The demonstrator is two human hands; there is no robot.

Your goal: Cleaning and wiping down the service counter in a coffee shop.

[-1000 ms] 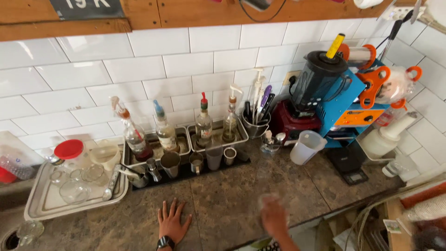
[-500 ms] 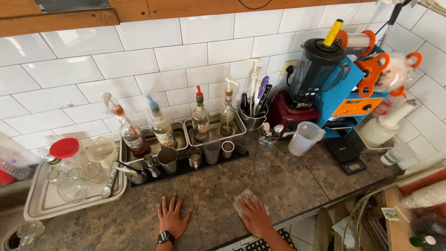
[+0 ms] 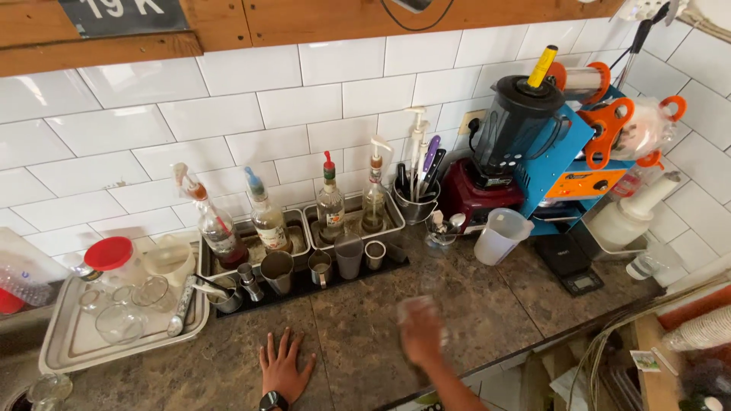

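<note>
Just blurred pale cloth (image 3: 417, 310) under right hand (image 3: 423, 340)

1. The left hand (image 3: 285, 369) lies flat, palm down, with the fingers spread apart.
2. The right hand (image 3: 422, 335) is blurred, fingers curled, with the forearm reaching up from below.

Blender (image 3: 510, 137) stands right of bottles (image 3: 330, 205), tray (image 3: 72, 346) far left.

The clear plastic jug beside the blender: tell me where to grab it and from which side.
Grip the jug around its body, coming from the front right. No handle shows, it stands upright with its mouth open, and the blender crowds it from behind, while the counter in front leaves room.
</note>
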